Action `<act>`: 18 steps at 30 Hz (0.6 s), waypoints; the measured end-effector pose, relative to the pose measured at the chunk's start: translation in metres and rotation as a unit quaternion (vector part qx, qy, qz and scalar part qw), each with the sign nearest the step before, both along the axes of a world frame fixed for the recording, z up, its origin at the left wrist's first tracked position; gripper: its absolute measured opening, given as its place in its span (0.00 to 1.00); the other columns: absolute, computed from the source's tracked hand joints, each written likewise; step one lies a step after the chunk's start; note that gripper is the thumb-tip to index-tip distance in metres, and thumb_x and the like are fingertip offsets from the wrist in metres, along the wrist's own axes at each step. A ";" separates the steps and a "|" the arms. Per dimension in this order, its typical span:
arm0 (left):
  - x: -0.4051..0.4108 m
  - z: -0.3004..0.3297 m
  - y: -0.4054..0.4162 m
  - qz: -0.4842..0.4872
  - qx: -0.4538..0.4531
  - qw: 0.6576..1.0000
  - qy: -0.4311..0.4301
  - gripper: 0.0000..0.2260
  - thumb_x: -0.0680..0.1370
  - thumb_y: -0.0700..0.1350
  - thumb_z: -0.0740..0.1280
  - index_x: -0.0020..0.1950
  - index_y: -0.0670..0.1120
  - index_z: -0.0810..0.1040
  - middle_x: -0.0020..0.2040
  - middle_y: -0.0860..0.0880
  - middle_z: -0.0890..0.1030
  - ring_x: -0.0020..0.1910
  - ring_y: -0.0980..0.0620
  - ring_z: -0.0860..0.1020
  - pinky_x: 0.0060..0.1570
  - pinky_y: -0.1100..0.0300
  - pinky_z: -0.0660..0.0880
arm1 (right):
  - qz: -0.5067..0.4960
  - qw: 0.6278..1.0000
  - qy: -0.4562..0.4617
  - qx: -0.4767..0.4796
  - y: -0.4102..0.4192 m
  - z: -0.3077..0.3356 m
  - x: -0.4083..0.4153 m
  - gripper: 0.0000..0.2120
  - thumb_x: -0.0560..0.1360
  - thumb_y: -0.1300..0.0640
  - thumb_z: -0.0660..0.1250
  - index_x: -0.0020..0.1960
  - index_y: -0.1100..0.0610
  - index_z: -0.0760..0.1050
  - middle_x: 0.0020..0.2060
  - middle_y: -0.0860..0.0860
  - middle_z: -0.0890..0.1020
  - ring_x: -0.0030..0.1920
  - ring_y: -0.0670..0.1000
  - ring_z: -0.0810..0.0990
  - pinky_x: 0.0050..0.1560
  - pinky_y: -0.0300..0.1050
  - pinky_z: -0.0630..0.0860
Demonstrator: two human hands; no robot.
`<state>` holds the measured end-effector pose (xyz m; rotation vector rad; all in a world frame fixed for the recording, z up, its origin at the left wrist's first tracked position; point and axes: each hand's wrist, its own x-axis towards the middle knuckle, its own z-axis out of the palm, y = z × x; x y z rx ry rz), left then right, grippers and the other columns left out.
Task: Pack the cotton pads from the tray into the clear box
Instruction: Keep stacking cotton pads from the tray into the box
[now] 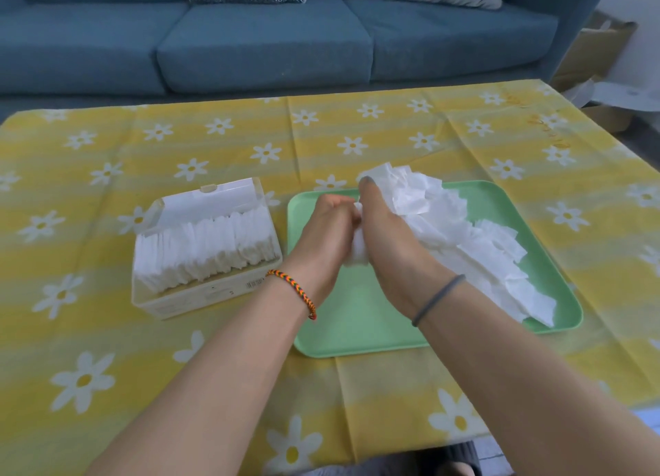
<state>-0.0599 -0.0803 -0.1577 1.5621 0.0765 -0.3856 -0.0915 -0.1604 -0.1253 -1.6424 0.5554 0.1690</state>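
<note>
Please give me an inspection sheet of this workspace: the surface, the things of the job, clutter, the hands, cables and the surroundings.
Surface: table under a yellow daisy-print cloth.
Job's things: clear box, lid open, already holds upright rows of pads; green tray to its right carries a long loose pile of cotton pads.
Clutter: nothing seen.
Hands: left hand and right hand meet over the tray, both gripping a bunch of pads; a braided bracelet on the left wrist, a grey hair tie on the right.
Cables: nothing seen.
Surroundings: blue sofa with cushions behind; cardboard boxes at far right.
</note>
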 end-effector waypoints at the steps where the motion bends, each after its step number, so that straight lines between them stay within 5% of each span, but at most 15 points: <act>1: 0.001 -0.002 0.000 -0.008 0.002 1.000 -0.007 0.19 0.63 0.45 0.60 0.51 0.40 0.74 0.34 0.47 0.75 0.35 0.47 0.74 0.33 0.59 0.68 | -0.001 1.000 0.001 0.002 0.001 -0.001 0.001 0.27 0.81 0.38 0.51 0.56 0.57 0.80 0.49 0.56 0.84 0.54 0.54 0.81 0.54 0.45 0.75; 4: 0.004 -0.002 0.003 0.030 0.010 0.999 0.006 0.18 0.62 0.44 0.60 0.52 0.47 0.74 0.44 0.43 0.78 0.43 0.46 0.77 0.42 0.56 0.71 | -0.042 0.998 -0.004 0.043 -0.001 -0.005 0.005 0.24 0.80 0.37 0.54 0.56 0.54 0.78 0.52 0.53 0.82 0.59 0.55 0.80 0.66 0.52 0.73; 10: 0.005 -0.006 0.011 0.064 0.062 0.996 -0.017 0.14 0.63 0.45 0.61 0.48 0.48 0.72 0.45 0.43 0.77 0.43 0.46 0.75 0.41 0.57 0.68 | -0.008 0.999 -0.014 0.028 -0.011 -0.012 0.010 0.30 0.74 0.32 0.53 0.61 0.53 0.76 0.59 0.54 0.81 0.61 0.55 0.80 0.68 0.55 0.72; 12: 0.008 -0.004 0.018 0.071 0.062 0.995 -0.012 0.11 0.62 0.44 0.63 0.43 0.44 0.71 0.39 0.44 0.69 0.39 0.47 0.67 0.41 0.53 0.61 | -0.027 0.997 -0.040 -0.060 -0.029 -0.007 0.012 0.22 0.78 0.37 0.54 0.58 0.51 0.75 0.58 0.54 0.81 0.60 0.56 0.78 0.65 0.55 0.73; 15: 0.008 -0.004 0.024 0.087 0.040 0.995 0.022 0.13 0.61 0.44 0.65 0.44 0.45 0.72 0.40 0.45 0.65 0.42 0.48 0.64 0.46 0.50 0.58 | 0.021 0.966 -0.080 -0.246 -0.058 -0.013 0.004 0.08 0.79 0.53 0.60 0.48 0.55 0.75 0.45 0.53 0.79 0.46 0.56 0.76 0.43 0.44 0.72; 18: 0.008 -0.004 0.028 0.084 0.023 0.995 0.046 0.16 0.60 0.43 0.66 0.47 0.44 0.72 0.44 0.45 0.66 0.45 0.48 0.64 0.48 0.50 0.59 | 0.087 0.890 -0.106 -0.435 -0.076 -0.024 -0.001 0.11 0.75 0.61 0.64 0.55 0.54 0.79 0.53 0.51 0.79 0.54 0.54 0.75 0.46 0.42 0.65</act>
